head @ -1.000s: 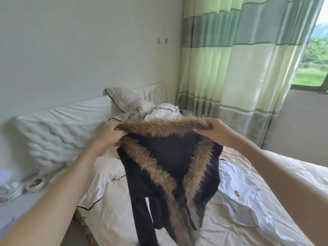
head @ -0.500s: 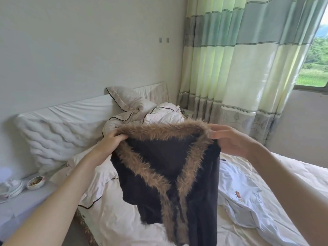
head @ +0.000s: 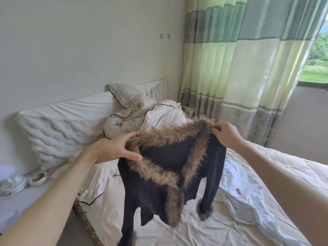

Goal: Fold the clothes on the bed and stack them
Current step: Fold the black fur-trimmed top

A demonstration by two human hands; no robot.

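I hold up a black cardigan (head: 159,196) with a brown fur collar above the white bed (head: 204,231). My left hand (head: 117,148) grips the collar's left end, thumb spread below it. At the collar's right end, my right hand (head: 225,137) pinches the fur. The cardigan hangs open towards me, its front edges trimmed in fur, both sleeves dangling; the right sleeve's fur cuff touches the sheet. A pale blue shirt (head: 248,197) with a small red badge lies crumpled on the bed to the right.
A rumpled beige duvet and pillows (head: 142,118) are piled by the padded white headboard (head: 58,128). A bedside surface at lower left carries a small bowl (head: 38,178) and a white item. Green striped curtains (head: 239,68) hang at the right beside a window.
The cardigan has swung and opened out, and its right sleeve now hangs free down to the sheet. My left hand shifted its grip lower and forward on the collar; my right hand rose slightly.
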